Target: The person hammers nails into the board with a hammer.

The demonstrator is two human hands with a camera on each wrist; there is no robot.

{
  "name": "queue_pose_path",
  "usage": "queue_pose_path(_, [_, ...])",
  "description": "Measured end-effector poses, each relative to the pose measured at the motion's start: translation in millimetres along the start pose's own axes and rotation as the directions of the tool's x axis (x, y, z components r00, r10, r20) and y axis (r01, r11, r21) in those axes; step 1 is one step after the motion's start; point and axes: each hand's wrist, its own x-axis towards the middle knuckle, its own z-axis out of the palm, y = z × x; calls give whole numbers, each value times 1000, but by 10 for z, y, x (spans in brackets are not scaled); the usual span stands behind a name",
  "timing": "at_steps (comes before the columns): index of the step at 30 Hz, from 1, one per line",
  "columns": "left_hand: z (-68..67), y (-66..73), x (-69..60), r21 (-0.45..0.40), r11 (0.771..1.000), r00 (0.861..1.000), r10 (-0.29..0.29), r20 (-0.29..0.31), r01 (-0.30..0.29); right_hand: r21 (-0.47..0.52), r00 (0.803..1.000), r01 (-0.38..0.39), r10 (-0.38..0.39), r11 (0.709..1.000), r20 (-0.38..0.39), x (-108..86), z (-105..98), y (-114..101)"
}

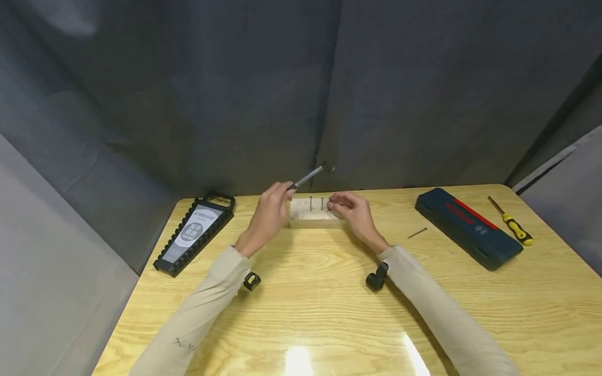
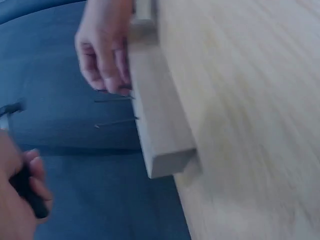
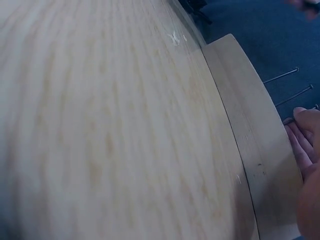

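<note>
My left hand [image 1: 269, 213] grips a hammer [image 1: 309, 175] by its black handle, the head raised above the wooden block [image 1: 317, 224]. Two nails, one of them the left nail [image 1: 311, 203], stand upright in the block's top, clear of my fingers. At the block's right part, my right hand [image 1: 354, 213] pinches another nail [image 3: 316, 107] between thumb and fingers; only its head end shows in the right wrist view. Blur softens the hammer in the left wrist view, where the handle [image 2: 31, 197] sits inside the curled fingers.
On the right of the table lie a loose nail [image 1: 417, 233], a dark blue case [image 1: 467, 228] with a red stripe and a yellow-black screwdriver [image 1: 516, 228]. A black wrench rack [image 1: 194, 235] lies on the left. Behind the table hangs a dark curtain [image 1: 254, 104].
</note>
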Motion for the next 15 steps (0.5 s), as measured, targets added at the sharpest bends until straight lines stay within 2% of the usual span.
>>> queue_pose_path(2, [-6,10,14,-27,1000,998,13,-62,-15,-5,1000,2,-2,1000,6,2,-1,3])
queue_pose_path(3, [1,1,5,-23,1000,998,10,-57,-11,-7,1000,0,0,1000,5,4,-1,-2])
queue_pose_path(4, [13,-14,-13,9,1000,999,10,-31,-10,-10,1000,-3,3,1000,1,6,1,-9])
queue_pose_path(6, [50,-61,-62,84,996,998,1,62,-6,-6,1000,-9,9,1000,-5,8,7,-23])
queue_pose_path(8, [83,-112,-114,160,987,987,-19,161,-7,-8,1000,-17,17,1000,-9,3,15,-52])
queue_pose_path(10, [99,-147,-149,190,982,979,-33,203,-7,-11,1000,-17,17,1000,-9,-5,23,-92])
queue_pose_path(15, [84,-163,-172,143,990,985,-36,167,12,-26,1000,-22,22,999,1,-43,36,-262])
